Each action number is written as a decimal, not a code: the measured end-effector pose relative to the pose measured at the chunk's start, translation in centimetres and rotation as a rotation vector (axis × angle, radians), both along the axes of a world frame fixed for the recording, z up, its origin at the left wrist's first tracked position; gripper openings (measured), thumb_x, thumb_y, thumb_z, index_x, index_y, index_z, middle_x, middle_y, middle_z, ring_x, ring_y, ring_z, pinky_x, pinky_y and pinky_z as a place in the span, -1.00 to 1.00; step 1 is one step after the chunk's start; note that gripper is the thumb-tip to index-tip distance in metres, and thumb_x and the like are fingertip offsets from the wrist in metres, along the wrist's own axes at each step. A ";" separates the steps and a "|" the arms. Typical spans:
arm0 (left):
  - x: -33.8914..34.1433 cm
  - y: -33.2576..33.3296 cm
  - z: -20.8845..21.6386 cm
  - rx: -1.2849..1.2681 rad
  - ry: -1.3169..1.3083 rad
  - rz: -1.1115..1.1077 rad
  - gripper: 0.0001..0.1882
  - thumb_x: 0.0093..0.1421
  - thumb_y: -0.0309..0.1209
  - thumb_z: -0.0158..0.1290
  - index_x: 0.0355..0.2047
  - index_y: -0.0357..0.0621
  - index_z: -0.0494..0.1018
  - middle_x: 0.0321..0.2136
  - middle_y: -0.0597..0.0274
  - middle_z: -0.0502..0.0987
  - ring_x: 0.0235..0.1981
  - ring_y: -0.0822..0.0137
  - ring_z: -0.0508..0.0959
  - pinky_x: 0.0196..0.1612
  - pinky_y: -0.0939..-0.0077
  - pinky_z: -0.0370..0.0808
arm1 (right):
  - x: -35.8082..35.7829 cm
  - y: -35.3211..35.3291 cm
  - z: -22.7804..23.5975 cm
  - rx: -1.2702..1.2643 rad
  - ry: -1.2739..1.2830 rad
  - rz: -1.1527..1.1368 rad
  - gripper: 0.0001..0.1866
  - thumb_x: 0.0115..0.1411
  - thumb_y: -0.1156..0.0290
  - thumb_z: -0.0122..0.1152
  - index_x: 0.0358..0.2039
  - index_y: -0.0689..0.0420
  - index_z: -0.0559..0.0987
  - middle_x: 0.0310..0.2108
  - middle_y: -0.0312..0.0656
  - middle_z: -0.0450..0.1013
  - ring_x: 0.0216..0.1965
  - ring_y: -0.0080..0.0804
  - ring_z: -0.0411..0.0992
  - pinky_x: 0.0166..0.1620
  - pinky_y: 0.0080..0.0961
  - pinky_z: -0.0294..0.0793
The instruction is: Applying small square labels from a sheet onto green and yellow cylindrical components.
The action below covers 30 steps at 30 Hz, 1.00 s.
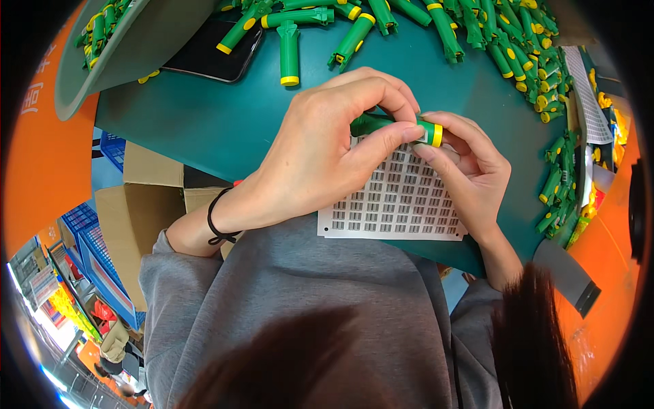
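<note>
Both hands are closed on one green plastic tube with a yellow end cap, held above the table. My left hand wraps its left part, with the thumb pressed near a small white barcode label on its side. The fingers of my right hand pinch the capped end from the right. Under the hands lies a white sheet of small barcode stickers, its upper part covered by them. Loose green tubes like the held one lie beyond, at the table's far side.
A dense pile of green tubes covers the far right, with more tubes along the right edge. A dark phone-like slab and a grey bin holding tubes stand far left. An open cardboard box sits lower left.
</note>
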State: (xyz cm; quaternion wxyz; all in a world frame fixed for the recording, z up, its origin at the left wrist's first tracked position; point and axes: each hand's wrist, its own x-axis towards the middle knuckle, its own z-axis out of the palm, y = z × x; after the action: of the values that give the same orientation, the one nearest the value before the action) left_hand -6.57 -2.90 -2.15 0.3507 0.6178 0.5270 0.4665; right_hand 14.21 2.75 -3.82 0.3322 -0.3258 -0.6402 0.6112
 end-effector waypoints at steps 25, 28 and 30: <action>-0.4 0.4 -0.2 -0.425 -0.250 -0.157 -0.76 0.37 -0.29 0.11 -0.21 -0.25 0.57 -0.48 0.39 0.57 -0.45 0.65 0.47 -0.39 0.70 0.38 | 0.3 0.1 -0.4 0.058 0.003 0.076 -0.58 0.15 0.72 0.32 0.06 0.32 0.55 0.07 -0.07 0.43 0.01 -0.40 0.48 0.09 -0.48 0.54; -1.5 0.6 0.6 -0.352 -0.257 -0.013 -0.72 0.36 -0.26 0.11 -0.25 -0.25 0.64 -0.50 0.38 0.58 -0.50 0.63 0.48 -0.46 0.70 0.36 | -0.2 0.6 0.4 0.197 -0.102 0.062 -0.56 0.10 0.67 0.37 0.03 0.30 0.57 0.06 -0.07 0.44 0.04 -0.38 0.45 0.11 -0.42 0.47; -4.5 1.0 2.2 0.111 0.030 0.218 -0.74 0.34 -0.27 0.12 -0.27 -0.22 0.66 -0.51 0.36 0.61 -0.50 0.58 0.51 -0.47 0.66 0.40 | 0.5 1.2 0.9 0.299 -0.203 0.001 -0.56 0.07 0.66 0.38 0.01 0.29 0.59 0.05 -0.07 0.46 0.08 -0.32 0.42 0.16 -0.35 0.41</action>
State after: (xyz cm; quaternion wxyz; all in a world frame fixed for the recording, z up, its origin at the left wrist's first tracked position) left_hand -11.08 -1.88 0.09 0.2552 0.5821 0.5696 0.5211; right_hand 14.74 3.94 -2.93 0.3102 -0.3326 -0.7544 0.4732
